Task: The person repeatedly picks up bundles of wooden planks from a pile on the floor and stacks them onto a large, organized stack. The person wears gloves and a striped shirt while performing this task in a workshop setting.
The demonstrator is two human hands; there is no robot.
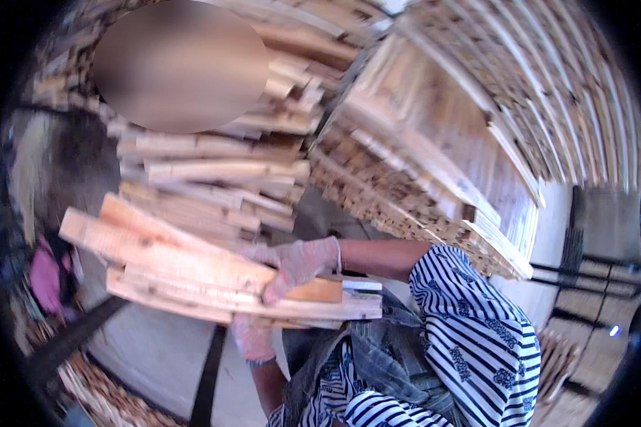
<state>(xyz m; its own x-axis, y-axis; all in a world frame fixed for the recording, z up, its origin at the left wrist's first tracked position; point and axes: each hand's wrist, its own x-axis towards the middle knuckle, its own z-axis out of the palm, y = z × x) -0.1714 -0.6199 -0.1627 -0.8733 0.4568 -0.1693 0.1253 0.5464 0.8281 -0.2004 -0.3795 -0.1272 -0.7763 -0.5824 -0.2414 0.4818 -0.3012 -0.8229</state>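
Dressed in a loose white shirt [488, 302] with dark, near-black stripes that slant across the cloth, and dark flower-like patches scattered among them. Short on the right sleeve [438, 274], with a bare forearm below. Covered at the front by crumpled, faded grey-blue cloth [388, 341], denim-like, too bunched to tell the cut. Gloved on the right hand [305, 265] in thin, pale pinkish fabric, finished at the wrist with a greyish edge. Gloved likewise on the left hand [253, 338], with a narrow darker band at the cuff.

Two hands [303, 265], at least four boards [171, 257]
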